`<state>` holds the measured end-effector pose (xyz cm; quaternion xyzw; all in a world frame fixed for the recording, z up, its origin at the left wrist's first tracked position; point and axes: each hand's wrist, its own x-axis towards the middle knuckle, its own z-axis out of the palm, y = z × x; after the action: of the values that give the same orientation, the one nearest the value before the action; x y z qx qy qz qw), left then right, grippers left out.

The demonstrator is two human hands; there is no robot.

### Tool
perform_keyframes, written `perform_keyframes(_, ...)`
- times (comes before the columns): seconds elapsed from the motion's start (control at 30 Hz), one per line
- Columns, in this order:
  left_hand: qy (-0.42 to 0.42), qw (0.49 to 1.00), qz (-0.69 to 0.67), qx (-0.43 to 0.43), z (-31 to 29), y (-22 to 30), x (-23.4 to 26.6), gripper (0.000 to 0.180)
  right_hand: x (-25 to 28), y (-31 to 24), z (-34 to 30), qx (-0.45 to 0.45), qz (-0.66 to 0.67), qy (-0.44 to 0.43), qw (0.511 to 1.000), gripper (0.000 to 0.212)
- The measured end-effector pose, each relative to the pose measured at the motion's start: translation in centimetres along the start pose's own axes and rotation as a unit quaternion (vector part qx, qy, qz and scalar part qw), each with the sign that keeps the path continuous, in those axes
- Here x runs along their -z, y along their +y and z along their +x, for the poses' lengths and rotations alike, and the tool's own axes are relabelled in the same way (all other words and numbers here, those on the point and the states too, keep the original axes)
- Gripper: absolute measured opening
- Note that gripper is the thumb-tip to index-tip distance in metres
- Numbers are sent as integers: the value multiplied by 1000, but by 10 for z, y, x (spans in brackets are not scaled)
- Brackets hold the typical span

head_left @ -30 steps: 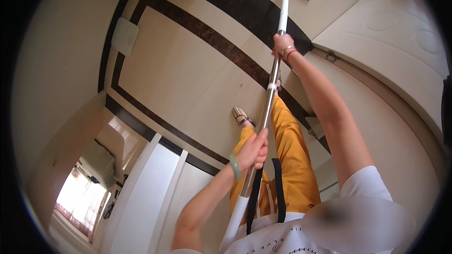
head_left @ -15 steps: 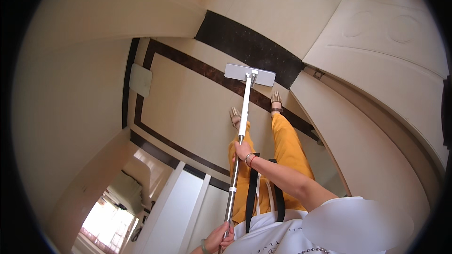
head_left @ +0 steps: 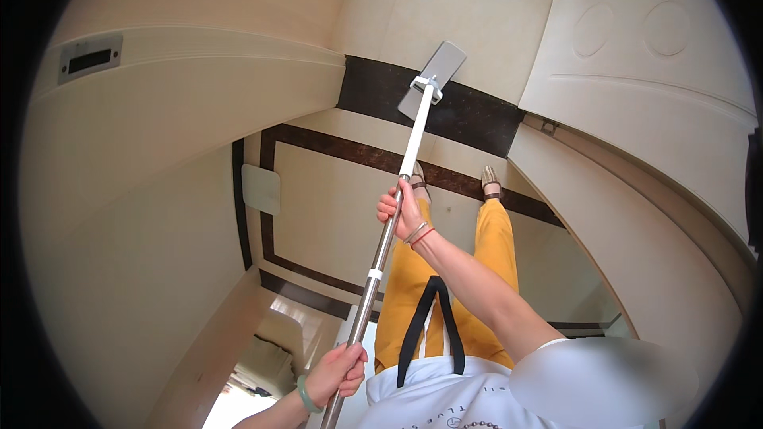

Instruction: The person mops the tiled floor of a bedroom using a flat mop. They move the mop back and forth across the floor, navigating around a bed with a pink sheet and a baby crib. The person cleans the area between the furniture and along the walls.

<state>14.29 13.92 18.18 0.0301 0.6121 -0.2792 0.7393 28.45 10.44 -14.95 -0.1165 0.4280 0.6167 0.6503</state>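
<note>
Head view, looking down the person's front. A flat mop (head_left: 401, 214) runs from the lower middle of the picture up to the floor ahead. Its grey rectangular pad (head_left: 433, 78) lies flat on the dark brown border strip (head_left: 477, 115) of the cream tiled floor (head_left: 334, 214), in front of the person's sandalled feet (head_left: 490, 183).

The right hand (head_left: 404, 210) is closed around the pole at about mid-length, just where the white upper tube meets the metal lower tube; thin bangles sit at that wrist. The left hand (head_left: 338, 372), with a green bangle, is wrapped around the metal tube near its top end, close to the body. Both hands grip the pole fully, fingers curled, nothing else in them.

A cream wall with a dark slot plate (head_left: 89, 57) rises at the left; a panelled cream door (head_left: 652, 71) stands at the right. The person wears yellow trousers (head_left: 493, 254) and a white shirt with a black strap hanging down.

Progress, as a judgement: the pad is at full reach on the border strip, so a stroke is under way. No wet streak or dirt line shows on the tiles, so how much of the floor is done or left cannot be told.
</note>
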Motion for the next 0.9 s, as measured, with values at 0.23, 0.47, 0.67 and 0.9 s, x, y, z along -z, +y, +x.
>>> perform_keyframes(0.23, 117, 979, 163, -37, -5, 27, 15, 25, -21, 33, 27, 41, -67, 160, 984, 30)
perform_keyframes(0.47, 142, 949, 277, -58, -15, 81, 24, 28, -56, 19, 61, 85, -19, 154, 984, 33)
perform_keyframes(0.67, 155, 893, 405, -120, -3, 183, -19, 26, -116, -79, 109, 108, -19, 120, 987, 37)
perform_keyframes(0.9, 69, 958, 265, -84, -15, 275, -95, 31, -203, -171, 127, 103, -43, 175, 978, 37)
